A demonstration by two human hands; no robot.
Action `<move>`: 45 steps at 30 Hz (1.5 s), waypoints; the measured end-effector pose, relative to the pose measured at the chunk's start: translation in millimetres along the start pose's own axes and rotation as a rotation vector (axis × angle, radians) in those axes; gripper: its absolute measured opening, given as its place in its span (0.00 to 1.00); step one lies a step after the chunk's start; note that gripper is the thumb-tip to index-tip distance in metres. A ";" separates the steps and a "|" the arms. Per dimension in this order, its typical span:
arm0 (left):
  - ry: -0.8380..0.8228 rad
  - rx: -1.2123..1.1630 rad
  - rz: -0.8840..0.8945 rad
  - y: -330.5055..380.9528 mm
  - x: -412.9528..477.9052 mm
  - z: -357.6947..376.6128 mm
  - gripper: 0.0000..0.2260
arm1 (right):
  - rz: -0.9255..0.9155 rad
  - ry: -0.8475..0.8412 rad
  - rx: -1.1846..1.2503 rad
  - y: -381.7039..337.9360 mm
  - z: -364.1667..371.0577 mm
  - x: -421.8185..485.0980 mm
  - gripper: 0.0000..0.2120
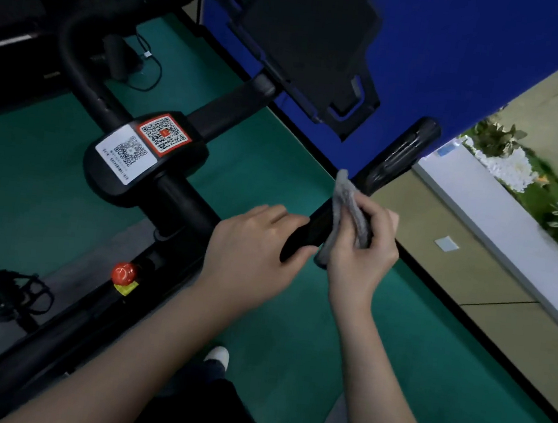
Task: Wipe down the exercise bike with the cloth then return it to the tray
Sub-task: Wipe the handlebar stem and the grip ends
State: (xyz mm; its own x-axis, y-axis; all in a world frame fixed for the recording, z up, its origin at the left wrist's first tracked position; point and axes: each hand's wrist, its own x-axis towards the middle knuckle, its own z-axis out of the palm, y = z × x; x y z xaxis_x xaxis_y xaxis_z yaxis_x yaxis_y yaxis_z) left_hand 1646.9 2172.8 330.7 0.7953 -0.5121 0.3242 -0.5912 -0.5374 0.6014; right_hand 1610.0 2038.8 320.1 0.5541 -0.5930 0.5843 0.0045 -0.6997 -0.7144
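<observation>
The black exercise bike (169, 196) fills the left and middle of the head view, with QR-code stickers on its handlebar hub (146, 149). Its right handlebar grip (393, 154) runs up to the right. My left hand (253, 243) grips the handlebar near its bend, fingers curled round the bar. Just to the right of it, my right hand (363, 251) holds a grey cloth (344, 197) wrapped against the same bar. The tray is out of sight.
A red knob (123, 272) sits on the bike frame, and a pedal (14, 293) shows at the lower left. A black tablet holder (309, 42) stands ahead against a blue wall. Green flooring lies below; a white planter ledge (509, 235) runs along the right.
</observation>
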 end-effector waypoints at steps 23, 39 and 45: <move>0.031 0.061 0.014 -4.3 -1.7 5.6 0.15 | 1.269 0.215 1.055 -30.7 18.5 -63.2 0.07; -0.004 0.045 0.013 -5.6 -2.6 4.9 0.13 | 1.234 0.178 1.105 -28.3 11.5 -42.2 0.07; -0.017 0.016 0.003 0.0 5.6 4.5 0.14 | 0.981 0.386 0.731 -19.8 15.2 -13.1 0.03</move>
State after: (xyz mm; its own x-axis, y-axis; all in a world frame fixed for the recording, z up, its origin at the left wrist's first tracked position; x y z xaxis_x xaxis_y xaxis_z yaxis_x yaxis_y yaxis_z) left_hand 1650.7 2166.9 329.2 0.7911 -0.5249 0.3141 -0.5961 -0.5463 0.5885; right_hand 1615.4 2066.5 320.7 0.3097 -0.8958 -0.3188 0.2556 0.4014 -0.8795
